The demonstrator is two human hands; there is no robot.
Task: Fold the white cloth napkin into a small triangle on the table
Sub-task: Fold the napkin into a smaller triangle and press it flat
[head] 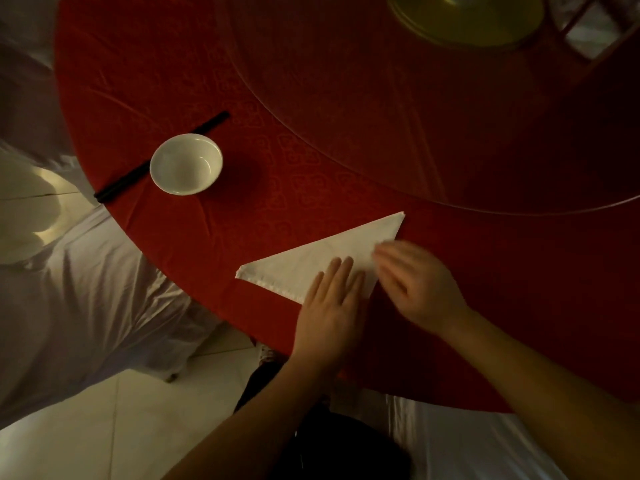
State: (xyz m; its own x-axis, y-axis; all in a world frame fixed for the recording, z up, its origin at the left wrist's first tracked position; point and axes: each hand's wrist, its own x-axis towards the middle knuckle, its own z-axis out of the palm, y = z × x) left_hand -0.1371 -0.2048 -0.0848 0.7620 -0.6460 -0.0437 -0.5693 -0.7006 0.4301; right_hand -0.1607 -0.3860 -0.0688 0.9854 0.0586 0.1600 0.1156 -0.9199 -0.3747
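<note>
The white cloth napkin [311, 261] lies as a flat triangle on the red tablecloth [259, 81], near the table's front edge. One point reaches left, another points up and right. My left hand [330, 315] rests flat on its lower corner, fingers extended and slightly apart. My right hand [417, 284] is blurred with motion, fingers spread, over the napkin's right edge; I cannot tell whether it touches the cloth. Both hands hide the triangle's lower right part.
A white bowl [186, 164] stands left of the napkin, with black chopsticks [162, 157] lying behind it. A large glass turntable [433, 116] covers the table's middle, carrying a yellowish dish [467, 19]. White-covered chairs [69, 289] stand at the left and below.
</note>
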